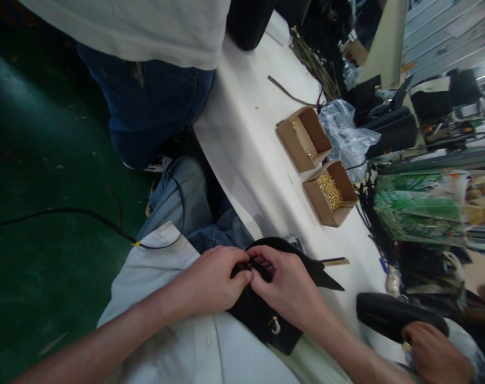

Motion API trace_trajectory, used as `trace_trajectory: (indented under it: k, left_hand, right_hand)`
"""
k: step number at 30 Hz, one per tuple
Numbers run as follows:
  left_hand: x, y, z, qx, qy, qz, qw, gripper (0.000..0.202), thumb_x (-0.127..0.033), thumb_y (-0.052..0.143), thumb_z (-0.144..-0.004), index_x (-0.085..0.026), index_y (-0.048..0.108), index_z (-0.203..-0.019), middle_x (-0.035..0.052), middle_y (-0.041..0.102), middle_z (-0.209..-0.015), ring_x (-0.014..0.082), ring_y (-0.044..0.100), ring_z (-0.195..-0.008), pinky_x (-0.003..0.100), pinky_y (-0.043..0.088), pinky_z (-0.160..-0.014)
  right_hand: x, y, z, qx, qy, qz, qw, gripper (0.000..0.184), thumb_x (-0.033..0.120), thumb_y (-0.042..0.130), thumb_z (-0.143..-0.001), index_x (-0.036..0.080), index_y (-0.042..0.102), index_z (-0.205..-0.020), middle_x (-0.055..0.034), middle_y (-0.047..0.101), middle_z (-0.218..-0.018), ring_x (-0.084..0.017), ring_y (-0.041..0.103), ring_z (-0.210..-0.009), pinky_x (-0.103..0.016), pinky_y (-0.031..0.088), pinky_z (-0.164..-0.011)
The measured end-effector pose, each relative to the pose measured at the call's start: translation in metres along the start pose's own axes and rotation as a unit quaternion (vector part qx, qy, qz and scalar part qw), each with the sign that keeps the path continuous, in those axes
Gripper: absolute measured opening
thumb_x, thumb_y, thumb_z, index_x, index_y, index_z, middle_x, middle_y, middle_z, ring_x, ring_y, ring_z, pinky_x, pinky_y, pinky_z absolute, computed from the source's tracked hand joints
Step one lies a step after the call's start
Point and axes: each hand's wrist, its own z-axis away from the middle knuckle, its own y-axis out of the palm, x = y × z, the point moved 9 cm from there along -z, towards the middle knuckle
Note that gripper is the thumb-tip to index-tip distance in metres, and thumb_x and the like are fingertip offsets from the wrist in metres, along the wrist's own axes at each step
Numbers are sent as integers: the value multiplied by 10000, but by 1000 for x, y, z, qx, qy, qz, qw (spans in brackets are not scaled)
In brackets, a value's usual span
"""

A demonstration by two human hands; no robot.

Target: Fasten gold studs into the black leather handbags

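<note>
A black bag piece (262,318) lies across my lap and against the table edge, with a pointed black flap reaching right. A small shiny metal fitting (274,325) shows on its lower part. My left hand (222,277) is closed in a pinch on the black piece at its middle. Thumb to thumb with it, my right hand (282,277) pinches the same spot from the other side. Whatever small part may lie between the fingertips is hidden.
On the white table (246,144) stand a cardboard box with small gold pieces (330,194) and another cardboard box (304,138). Clear plastic (344,130) lies behind. A co-worker's hand (436,352) holds a black item at lower right. Another person (146,101) stands at upper left.
</note>
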Motion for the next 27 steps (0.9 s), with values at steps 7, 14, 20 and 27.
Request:
trace_trajectory:
  k: [7, 14, 20, 27]
  left_hand:
    - [-9, 4, 2, 4, 26, -1, 1000, 206, -162, 589, -901, -217, 772, -980, 62, 816, -1015, 281, 780, -1000, 375, 565, -831]
    - [-27, -5, 38, -110, 89, -75, 987, 649, -165, 637, -940, -208, 542, -1580, 140, 631, -1598, 325, 604, -1488, 537, 538, -1251]
    - [-89, -21, 74, -265, 215, -274, 899, 538, -171, 668, -1020, -170, 538, -1542, 181, 570, -1656, 363, 431, -1634, 659, 452, -1315]
    - [-67, -27, 45, -255, 208, -314, 890, 836, -221, 948, -869, -237, 483, -1564, 234, 261, -1855, 490, 252, -1721, 825, 369, -1305]
  right_hand:
    - [-1, 4, -1, -6, 28, 48, 998, 316, 127, 684, -789, 250, 809, -1052, -16, 825, -939, -266, 784, -911, -360, 578, -776]
    - [-2, -24, -3, -100, 38, -100, 989, 284, 210, 669, -753, 220, 792, -1009, -12, 815, -884, -218, 763, -800, -345, 598, -774]
    - [0, -70, -14, -215, 82, -208, 950, 316, 307, 735, -675, 174, 785, -957, -32, 797, -816, -190, 695, -707, -295, 517, -646]
    - [-9, -77, -16, -257, 134, -377, 880, 340, 277, 784, -582, 173, 783, -906, 7, 726, -769, -137, 595, -659, -220, 429, -528]
